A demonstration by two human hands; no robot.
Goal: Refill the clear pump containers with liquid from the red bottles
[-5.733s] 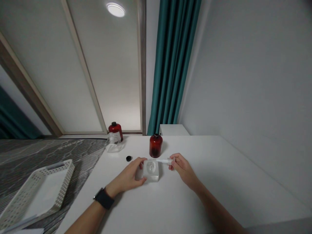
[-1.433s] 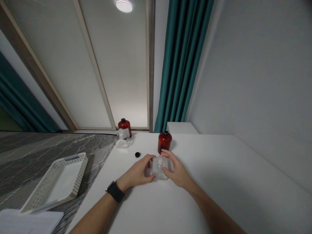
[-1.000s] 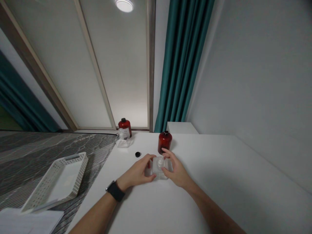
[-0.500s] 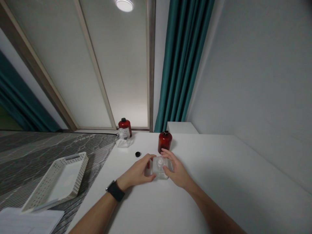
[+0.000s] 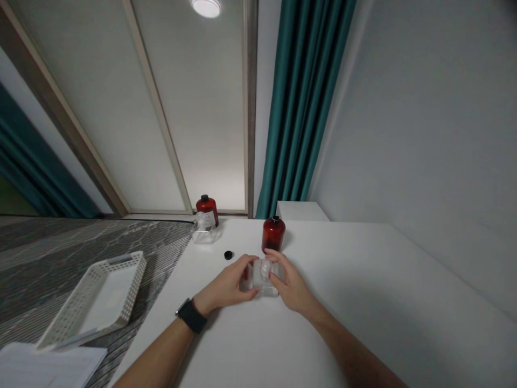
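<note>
A squat, see-through bottle point(image 5: 265, 288) with a rounded clear top point(image 5: 265, 268) stands on the white table in front of me. My left hand point(image 5: 230, 281) curls around its left side, thumb at the near edge and fingers at the far edge. From the right, my right hand point(image 5: 291, 280) closes thumb and fingers about the rounded top; whether that top is a stopper or the neck I cannot tell. Just behind the hands is an amber bottle point(image 5: 273, 234), its mouth apparently uncapped. A small black cap point(image 5: 228, 255) lies left of it.
At the table's far left corner stand another amber bottle point(image 5: 207, 206) with a black cap and label, and a second clear bottle point(image 5: 203, 233) before it. A white perforated basket point(image 5: 133, 291) and paper sheets point(image 5: 52, 366) are left of the table point(image 5: 258, 345). Behind hangs a green curtain point(image 5: 305, 108).
My right fingers have shifted slightly left and away from me at the clear bottle's top. My left hand keeps its hold, and the other things stay where they were.
</note>
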